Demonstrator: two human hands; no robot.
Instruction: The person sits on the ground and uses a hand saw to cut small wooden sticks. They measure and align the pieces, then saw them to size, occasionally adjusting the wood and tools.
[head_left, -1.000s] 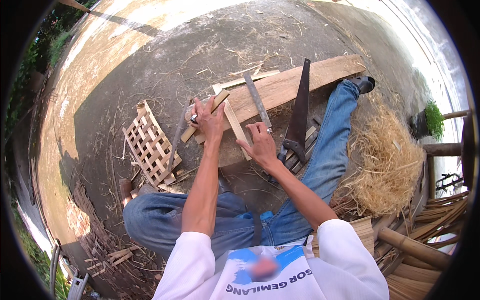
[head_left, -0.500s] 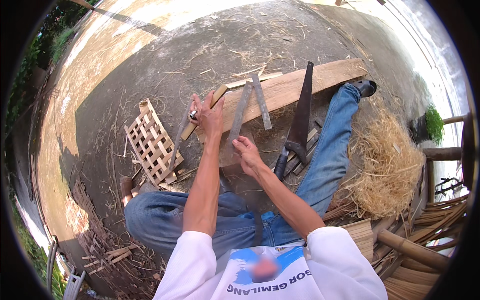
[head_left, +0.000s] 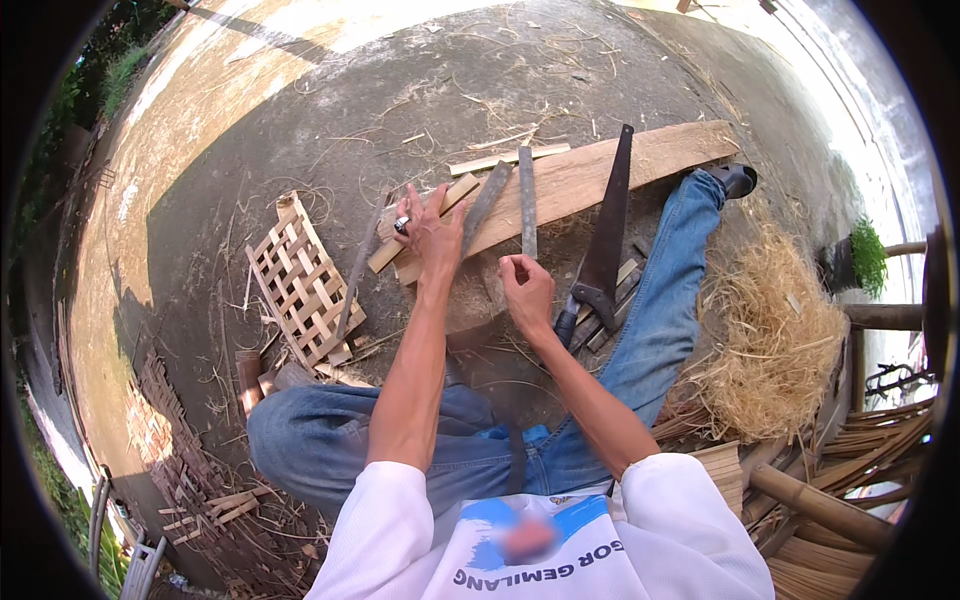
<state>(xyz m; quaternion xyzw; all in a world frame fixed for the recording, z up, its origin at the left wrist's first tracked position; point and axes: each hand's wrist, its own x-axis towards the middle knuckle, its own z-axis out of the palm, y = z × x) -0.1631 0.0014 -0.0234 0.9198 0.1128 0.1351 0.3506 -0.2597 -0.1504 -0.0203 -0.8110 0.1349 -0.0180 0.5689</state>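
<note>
the left hand (head_left: 430,238) lies over the pale slats (head_left: 463,190), its fingers spread wide; the slats rest across the near end of the plank (head_left: 570,185), which runs from about 8 o'clock up to 2. the right hand (head_left: 527,290) is at 4 o'clock from the left, thumb and fingertips drawn narrow beside the lower end of a grey strip (head_left: 528,205) pointing to 12; whether they grip it cannot be told. a second strip (head_left: 488,200), also grey, slants toward 1 o'clock between that one and the left hand. to handle these well, the left fingers should press evenly, since loose slats look likely to skid on the wood. the right pinch is best kept light, so one strip moves without dragging the other. the saw (head_left: 600,240) lies at 2 o'clock from the right hand, so the knuckles should keep clear of it
</note>
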